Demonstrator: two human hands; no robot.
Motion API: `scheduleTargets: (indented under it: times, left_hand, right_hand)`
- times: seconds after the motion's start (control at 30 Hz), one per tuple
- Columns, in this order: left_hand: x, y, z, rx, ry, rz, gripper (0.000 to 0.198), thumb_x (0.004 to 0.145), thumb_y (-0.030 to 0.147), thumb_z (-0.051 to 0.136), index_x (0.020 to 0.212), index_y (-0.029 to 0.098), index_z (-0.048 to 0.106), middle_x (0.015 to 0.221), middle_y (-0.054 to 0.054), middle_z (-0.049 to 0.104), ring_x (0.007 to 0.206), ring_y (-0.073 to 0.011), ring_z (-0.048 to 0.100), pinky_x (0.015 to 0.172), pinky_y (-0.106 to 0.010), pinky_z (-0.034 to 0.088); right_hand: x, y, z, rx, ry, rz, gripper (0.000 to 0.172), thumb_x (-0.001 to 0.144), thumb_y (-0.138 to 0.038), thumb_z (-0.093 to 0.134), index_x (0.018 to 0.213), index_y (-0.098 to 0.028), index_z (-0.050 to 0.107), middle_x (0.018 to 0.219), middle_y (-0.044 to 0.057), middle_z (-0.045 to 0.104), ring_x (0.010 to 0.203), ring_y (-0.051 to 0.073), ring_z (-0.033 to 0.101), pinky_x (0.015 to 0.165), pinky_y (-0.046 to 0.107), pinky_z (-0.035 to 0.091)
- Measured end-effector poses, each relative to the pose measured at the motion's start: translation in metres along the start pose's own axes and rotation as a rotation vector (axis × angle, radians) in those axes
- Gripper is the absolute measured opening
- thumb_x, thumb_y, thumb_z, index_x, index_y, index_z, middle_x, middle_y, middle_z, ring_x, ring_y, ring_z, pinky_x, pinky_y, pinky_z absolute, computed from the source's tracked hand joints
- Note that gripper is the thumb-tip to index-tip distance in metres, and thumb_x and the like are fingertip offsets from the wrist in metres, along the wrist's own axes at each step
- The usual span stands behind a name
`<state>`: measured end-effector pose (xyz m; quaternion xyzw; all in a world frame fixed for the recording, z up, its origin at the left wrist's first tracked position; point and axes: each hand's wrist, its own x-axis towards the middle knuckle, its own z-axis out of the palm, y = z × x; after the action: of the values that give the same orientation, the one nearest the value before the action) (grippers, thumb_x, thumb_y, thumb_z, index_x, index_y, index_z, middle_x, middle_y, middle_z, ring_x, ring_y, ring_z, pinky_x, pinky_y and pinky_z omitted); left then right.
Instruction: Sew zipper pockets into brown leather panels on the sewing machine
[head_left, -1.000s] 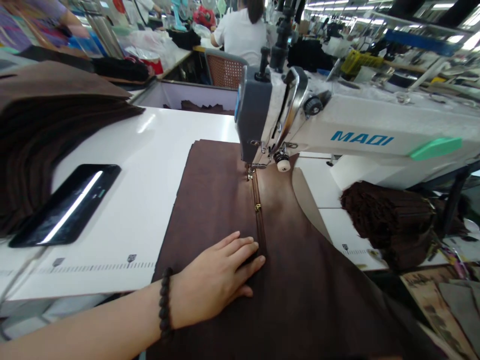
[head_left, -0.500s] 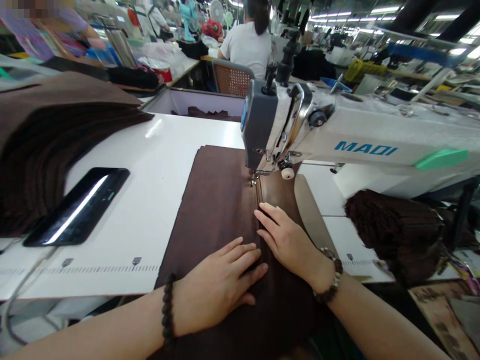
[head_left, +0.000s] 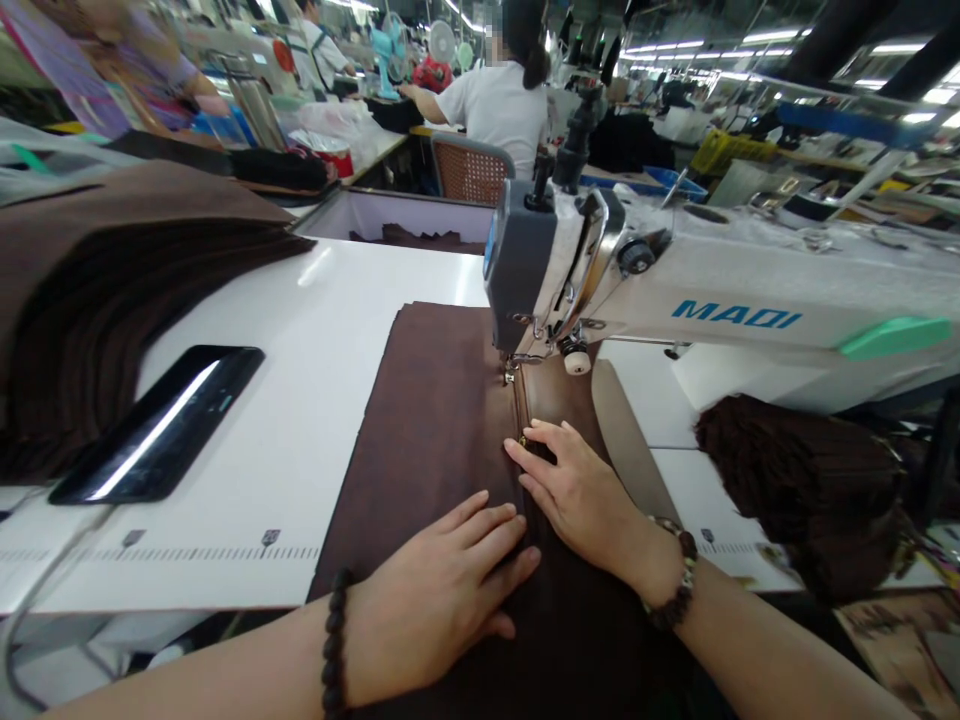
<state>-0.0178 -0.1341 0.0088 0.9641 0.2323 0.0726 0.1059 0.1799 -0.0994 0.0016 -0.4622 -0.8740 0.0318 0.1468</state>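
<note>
A dark brown leather-like panel (head_left: 427, 400) lies on the white table, running under the presser foot (head_left: 509, 376) of a sewing machine (head_left: 600, 270). A narrow strip that looks like a zipper (head_left: 520, 405) runs from the foot toward me. My left hand (head_left: 450, 590) lies palm down on the panel, fingers stretched and slightly apart, holding nothing. Just ahead of it, my right hand (head_left: 577, 490) has its fingertips closing around a small gold zipper slider (head_left: 523, 440) on the strip. The exact finger contact is partly hidden.
To the left, a black phone (head_left: 161, 425) with a cable lies beside a tall stack of brown panels (head_left: 82, 320). Bunched dark brown pieces (head_left: 802, 480) sit at right. Behind the table are a bin (head_left: 420, 215), a chair (head_left: 472, 170) and a person in white (head_left: 502, 105).
My right hand has drawn slightly toward me and its fingertips have parted, exposing the gold slider. My left hand stays nearly where it was on the panel. The view has tilted up slightly.
</note>
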Motion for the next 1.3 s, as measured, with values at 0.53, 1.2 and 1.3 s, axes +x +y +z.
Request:
scheduleTargets:
  times: [0.53,1.2,1.3]
  left_hand:
    - [0.003,-0.002,0.003,0.026,0.038,-0.010,0.044,0.090,0.047,0.033,0.123,0.020,0.045,0.123,-0.008,0.051,0.117,-0.0227,0.045,0.101,-0.041,0.035]
    - [0.015,-0.025,-0.003,-0.023,0.048,-0.033,0.043,0.087,0.046,0.042,0.121,0.021,0.050,0.121,-0.010,0.052,0.115,-0.0252,0.046,0.100,-0.044,0.037]
    - [0.015,-0.026,-0.003,-0.020,0.045,-0.036,0.042,0.088,0.045,0.042,0.120,0.020,0.050,0.122,-0.010,0.051,0.115,-0.0250,0.046,0.100,-0.044,0.036]
  right_hand:
    - [0.005,0.009,-0.002,-0.031,-0.012,-0.040,0.035,0.088,-0.024,0.040,0.122,-0.023,0.051,0.117,0.010,0.051,0.114,0.020,0.043,0.101,0.047,0.032]
    - [0.023,0.025,0.004,0.047,0.058,-0.038,0.035,0.089,-0.021,0.039,0.120,-0.011,0.050,0.121,0.010,0.053,0.118,0.020,0.043,0.103,0.040,0.036]
    - [0.022,0.022,0.004,0.006,0.050,-0.027,0.034,0.089,-0.021,0.038,0.118,-0.010,0.052,0.121,0.011,0.054,0.118,0.021,0.044,0.103,0.040,0.036]
